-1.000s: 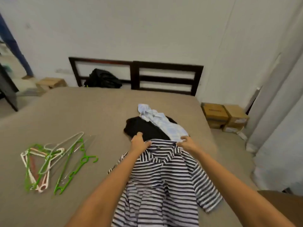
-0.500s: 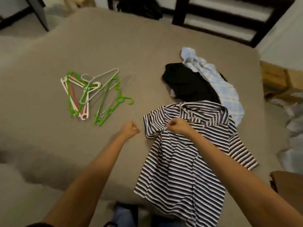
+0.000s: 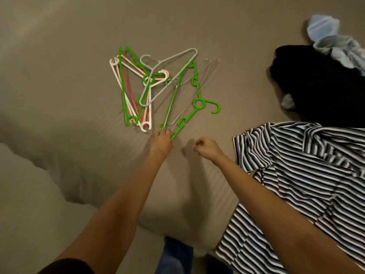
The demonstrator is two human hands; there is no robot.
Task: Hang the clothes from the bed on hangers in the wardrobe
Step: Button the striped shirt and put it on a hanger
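The step in hand is judged to be the fetching of a hanger for the striped shirt [image 3: 296, 175], which is spread at the near edge of the bed [image 3: 69, 46], on the right, with its lower part draped over that edge. The hangers [image 3: 142, 86] are heaped toward the middle of the bed, and a green hanger [image 3: 197, 104] lies at the right of the heap with a wire one crossing it. The left hand [image 3: 161, 144] is laid on the near end of the green hanger; its fingertips are bent down onto it, but whether they are clamped round it cannot be told. The right hand [image 3: 207, 148] is held just beside, fingers curled together on nothing, clear of the shirt. A black garment [image 3: 316, 86] and a pale blue one [image 3: 331, 42] are left further up the bed. The next move is judged to call for a firm hold and a lift that frees the green hanger from the wire one. Against the frame half a second earlier, the left hand is seen advanced to the heap, and the right hand is withdrawn from the shirt's collar.
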